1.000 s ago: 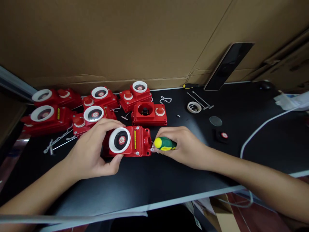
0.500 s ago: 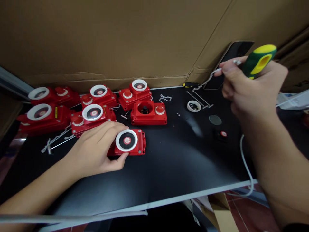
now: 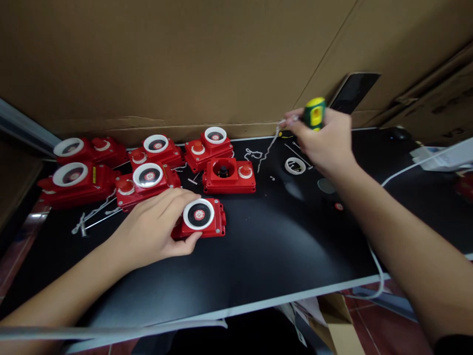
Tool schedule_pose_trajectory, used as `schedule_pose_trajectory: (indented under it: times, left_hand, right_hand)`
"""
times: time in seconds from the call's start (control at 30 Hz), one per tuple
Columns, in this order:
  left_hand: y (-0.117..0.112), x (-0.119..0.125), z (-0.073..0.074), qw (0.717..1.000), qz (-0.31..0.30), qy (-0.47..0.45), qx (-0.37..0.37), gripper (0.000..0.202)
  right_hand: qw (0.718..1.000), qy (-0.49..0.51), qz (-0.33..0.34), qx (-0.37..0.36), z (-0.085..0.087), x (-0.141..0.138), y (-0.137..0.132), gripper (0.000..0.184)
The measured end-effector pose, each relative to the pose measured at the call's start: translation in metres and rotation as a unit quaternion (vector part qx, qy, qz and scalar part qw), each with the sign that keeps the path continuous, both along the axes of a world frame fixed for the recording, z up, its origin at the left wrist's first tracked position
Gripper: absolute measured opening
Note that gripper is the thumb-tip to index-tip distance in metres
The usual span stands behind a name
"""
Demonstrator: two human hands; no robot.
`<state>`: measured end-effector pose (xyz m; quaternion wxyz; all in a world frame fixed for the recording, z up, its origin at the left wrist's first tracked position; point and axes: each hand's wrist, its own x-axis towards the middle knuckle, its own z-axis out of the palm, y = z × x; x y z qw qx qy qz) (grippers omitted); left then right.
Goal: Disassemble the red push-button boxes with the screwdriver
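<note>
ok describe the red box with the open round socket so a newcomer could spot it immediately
On the black table, find the left hand gripping a red box. Just behind that box, slightly right, sits the target box. Its round socket is open, without the thick white ring that its neighbours have around theirs.

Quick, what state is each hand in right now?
Left hand: closed on a red box.
Right hand: closed, holding a green-and-yellow handle and white string.
</note>
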<state>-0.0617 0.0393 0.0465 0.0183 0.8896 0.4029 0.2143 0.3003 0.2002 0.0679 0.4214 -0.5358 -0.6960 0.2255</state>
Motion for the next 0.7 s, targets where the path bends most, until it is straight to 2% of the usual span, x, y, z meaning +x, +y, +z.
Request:
schedule_pose_trajectory:
  times: [0.13,0.23,0.33,0.37,0.43,0.5,0.57,0.7]
  left_hand:
    - [0.000,0.000,0.003,1.000,0.003,0.006,-0.007,0.044]
    - [0.001,0.001,0.007,1.000,0.006,0.010,-0.017,0.041]
    - [0.003,0.001,0.007,1.000,0.002,0.010,-0.009,0.042]
    - [0.003,0.000,0.007,1.000,-0.001,0.017,-0.003,0.041]
    - [0.004,0.000,0.007,0.999,-0.007,0.033,0.012,0.040]
    - [0.004,0.000,0.007,0.999,-0.011,0.044,0.023,0.039]
    - [0.005,-0.001,0.008,0.998,-0.012,0.046,0.028,0.039]
    - [0.005,-0.001,0.010,0.998,-0.010,0.051,0.023,0.040]
  right_hand:
    - [0.980,-0.183,0.073,0.009,-0.017,-0.004,0.009,0.015]
    - [0.952,-0.288,0.099,0.010,-0.030,-0.009,0.013,0.029]
    - [0.934,-0.338,0.112,0.002,-0.039,-0.016,0.016,0.045]
    - [0.930,-0.351,0.113,0.005,-0.041,-0.018,0.017,0.043]
    - [0.923,-0.371,0.107,0.010,-0.044,-0.018,0.018,0.027]
    - [0.920,-0.381,0.087,0.008,-0.043,-0.014,0.020,0.011]
    - [0.920,-0.387,0.059,0.006,-0.037,-0.003,0.023,0.007]
    - [0.929,-0.364,-0.044,0.044,-0.008,0.027,0.023,0.006]
